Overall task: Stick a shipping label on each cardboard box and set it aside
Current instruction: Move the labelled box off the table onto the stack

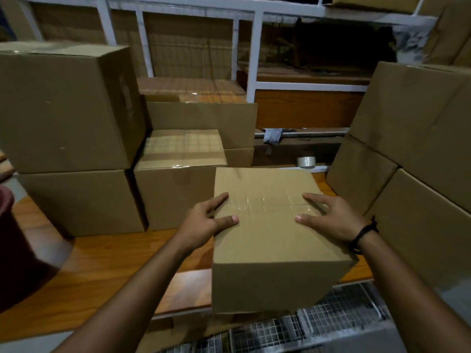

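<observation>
A sealed cardboard box point(272, 240) stands at the front edge of the wooden table point(102, 266), with clear tape shining along its top seam. My left hand point(206, 222) lies against the box's left top edge, thumb and forefinger stretched over the top. On the right top edge rests my right hand point(331, 216), its fingers spread flat on the tape. A black band circles the right wrist. No shipping label shows in view.
Stacked cardboard boxes point(68, 110) fill the left and back of the table, and a leaning stack point(418, 138) crowds the right. A roll of clear tape point(305, 163) sits behind the box. A dark red round object point(17, 256) is at left. Wire mesh point(331, 319) lies below the table edge.
</observation>
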The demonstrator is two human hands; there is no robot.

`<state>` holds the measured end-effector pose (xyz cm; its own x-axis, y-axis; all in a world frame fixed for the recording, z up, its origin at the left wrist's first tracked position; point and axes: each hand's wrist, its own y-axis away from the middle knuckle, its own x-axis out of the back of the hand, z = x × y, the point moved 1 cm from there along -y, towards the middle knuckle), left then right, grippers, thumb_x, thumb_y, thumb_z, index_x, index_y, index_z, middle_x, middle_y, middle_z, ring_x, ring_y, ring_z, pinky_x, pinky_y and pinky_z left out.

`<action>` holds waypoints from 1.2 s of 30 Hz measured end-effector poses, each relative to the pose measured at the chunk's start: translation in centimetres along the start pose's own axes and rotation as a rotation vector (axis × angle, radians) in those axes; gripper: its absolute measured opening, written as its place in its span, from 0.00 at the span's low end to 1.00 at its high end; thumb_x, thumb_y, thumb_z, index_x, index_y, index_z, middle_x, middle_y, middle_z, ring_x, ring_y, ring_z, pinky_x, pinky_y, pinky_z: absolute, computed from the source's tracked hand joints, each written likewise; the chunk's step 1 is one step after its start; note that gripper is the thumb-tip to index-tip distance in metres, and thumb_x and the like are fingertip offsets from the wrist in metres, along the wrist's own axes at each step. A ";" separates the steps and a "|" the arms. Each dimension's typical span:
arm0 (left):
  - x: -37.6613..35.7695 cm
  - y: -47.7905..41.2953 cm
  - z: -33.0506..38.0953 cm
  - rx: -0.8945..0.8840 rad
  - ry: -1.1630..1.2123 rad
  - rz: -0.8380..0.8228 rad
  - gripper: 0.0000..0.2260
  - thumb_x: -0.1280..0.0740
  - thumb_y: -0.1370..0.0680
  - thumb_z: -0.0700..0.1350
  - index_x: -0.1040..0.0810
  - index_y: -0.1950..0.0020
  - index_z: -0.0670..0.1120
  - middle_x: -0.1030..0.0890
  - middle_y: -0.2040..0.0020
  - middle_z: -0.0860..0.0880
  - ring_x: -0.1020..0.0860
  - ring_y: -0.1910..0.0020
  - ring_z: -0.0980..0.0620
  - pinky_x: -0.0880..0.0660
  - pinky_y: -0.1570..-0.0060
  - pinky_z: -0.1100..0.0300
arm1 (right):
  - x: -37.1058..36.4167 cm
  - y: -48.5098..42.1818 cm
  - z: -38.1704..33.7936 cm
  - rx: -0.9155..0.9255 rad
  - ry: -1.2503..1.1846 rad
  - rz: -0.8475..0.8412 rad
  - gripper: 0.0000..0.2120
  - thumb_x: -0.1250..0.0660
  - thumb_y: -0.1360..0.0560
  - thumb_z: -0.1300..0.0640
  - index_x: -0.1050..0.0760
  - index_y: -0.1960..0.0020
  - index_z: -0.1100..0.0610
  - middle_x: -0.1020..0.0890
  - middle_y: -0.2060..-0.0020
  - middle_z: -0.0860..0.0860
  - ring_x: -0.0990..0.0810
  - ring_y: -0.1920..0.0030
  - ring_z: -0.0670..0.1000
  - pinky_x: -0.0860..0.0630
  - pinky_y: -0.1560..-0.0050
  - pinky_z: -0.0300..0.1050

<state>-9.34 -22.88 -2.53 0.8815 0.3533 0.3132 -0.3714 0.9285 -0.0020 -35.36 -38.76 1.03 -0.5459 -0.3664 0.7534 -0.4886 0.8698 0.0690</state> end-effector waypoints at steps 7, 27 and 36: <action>-5.5 -6.6 2.5 -0.065 -0.014 -0.050 0.39 0.26 0.34 0.60 0.33 0.26 0.54 0.28 0.29 0.49 0.26 0.35 0.49 0.27 0.36 0.44 | 4.8 -1.6 3.3 -0.107 0.031 0.224 0.30 0.23 0.36 0.41 0.25 0.36 0.47 0.29 0.32 0.49 0.31 0.33 0.51 0.32 0.35 0.55; -17.7 -21.5 6.4 -0.058 -0.062 0.076 0.32 0.28 0.25 0.52 0.36 0.24 0.49 0.31 0.28 0.45 0.29 0.33 0.45 0.27 0.36 0.43 | 15.3 -19.4 12.2 -0.091 0.221 0.088 0.31 0.28 0.32 0.37 0.27 0.32 0.47 0.37 0.25 0.49 0.38 0.26 0.55 0.40 0.29 0.55; -21.6 -26.0 6.2 -0.009 -0.093 0.094 0.34 0.29 0.25 0.54 0.39 0.22 0.48 0.34 0.25 0.45 0.33 0.29 0.44 0.30 0.33 0.42 | 16.5 -24.9 16.1 -0.040 0.263 0.037 0.28 0.30 0.28 0.40 0.27 0.32 0.50 0.35 0.26 0.49 0.35 0.28 0.55 0.39 0.28 0.54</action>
<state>-20.52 -55.34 -3.30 0.8121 0.4272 0.3976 -0.4483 0.8928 -0.0435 -43.16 -71.80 1.16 -0.3650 -0.2403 0.8995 -0.4416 0.8952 0.0600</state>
